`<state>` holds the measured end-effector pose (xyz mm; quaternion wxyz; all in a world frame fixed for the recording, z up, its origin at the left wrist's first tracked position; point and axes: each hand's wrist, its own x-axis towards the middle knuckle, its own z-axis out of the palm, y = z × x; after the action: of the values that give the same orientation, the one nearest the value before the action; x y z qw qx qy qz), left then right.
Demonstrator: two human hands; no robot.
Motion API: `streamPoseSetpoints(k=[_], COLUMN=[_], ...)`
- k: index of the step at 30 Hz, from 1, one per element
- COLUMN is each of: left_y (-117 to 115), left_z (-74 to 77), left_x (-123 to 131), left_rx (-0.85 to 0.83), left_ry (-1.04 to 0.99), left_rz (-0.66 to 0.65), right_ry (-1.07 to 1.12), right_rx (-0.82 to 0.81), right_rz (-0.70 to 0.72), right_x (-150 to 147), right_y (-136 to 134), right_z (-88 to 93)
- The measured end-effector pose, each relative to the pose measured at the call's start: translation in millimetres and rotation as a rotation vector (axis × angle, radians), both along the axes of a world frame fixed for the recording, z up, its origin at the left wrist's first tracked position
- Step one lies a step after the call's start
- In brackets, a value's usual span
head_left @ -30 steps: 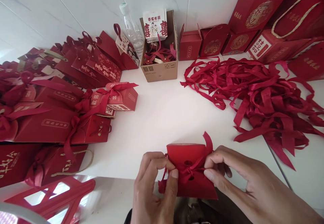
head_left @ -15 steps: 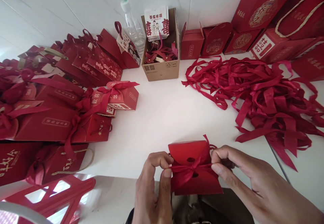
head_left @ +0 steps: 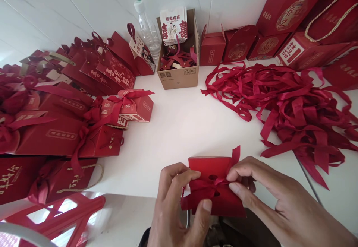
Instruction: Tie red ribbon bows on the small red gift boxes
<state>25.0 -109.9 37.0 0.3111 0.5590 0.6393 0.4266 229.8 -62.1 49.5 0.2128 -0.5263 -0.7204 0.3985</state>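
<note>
A small red gift box point(head_left: 223, 205) with a round hole in each flap is at the table's front edge, close to my body. A dark red satin ribbon point(head_left: 205, 188) is tied across its middle, with one tail hanging left and another sticking up at the upper right. My left hand point(head_left: 179, 198) grips the left side of the box, index finger and thumb apart on its face around the ribbon's left tail. Thumb and fingers of my right hand point(head_left: 257, 187) pinch the ribbon just right of the knot. The box's underside is hidden.
A heap of red ribbons point(head_left: 285, 94) lies on the right of the white table point(head_left: 173, 135). A cardboard box point(head_left: 179, 79), a clear plastic bottle point(head_left: 145, 27) and red boxes point(head_left: 212, 49) line the wall. Finished-looking ribboned boxes point(head_left: 50, 133) crowd the left, above a red stool point(head_left: 64, 217).
My left hand has let go of the ribbon's left side and shifted right over the box. My right hand has moved left, toward the knot. The ribbon's upper right tail stands out wider.
</note>
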Motion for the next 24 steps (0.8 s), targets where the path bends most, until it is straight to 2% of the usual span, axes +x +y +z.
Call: streamPoseSetpoints(k=[6,10,15,19,22,24], left_y=[-0.2,0.6,2.8,4.2,6.3,8.1], left_z=[-1.5,-3.4,-2.8,3.6,8.1,9.5], left_x=[5.2,7.1,8.5,11.2,11.8,10.9], left_rx=[-0.006,-0.016,-0.046,-0.078,-0.082,-0.082], left_ry=[0.079,0.133,0.113,0.006,-0.058,-0.073], left_rz=[-0.028,-0.035,-0.028,0.007,0.030,0.035], right_ry=[-0.010,-0.002,0.055,0.054,0.042,0.027], right_rx=[0.153,0.147,0.034,0.007,0.013,0.074], right_rz=[0.026,0.076,-0.028,-0.102,-0.124,-0.121], right_x=[-11.3,-17.1,-16.9,-15.4,-15.3,-15.0], right_y=[1.2,1.4,-0.6,-2.7,-2.3,-0.7], right_z=[0.1,-0.6,4.4,6.1,4.5,2.5])
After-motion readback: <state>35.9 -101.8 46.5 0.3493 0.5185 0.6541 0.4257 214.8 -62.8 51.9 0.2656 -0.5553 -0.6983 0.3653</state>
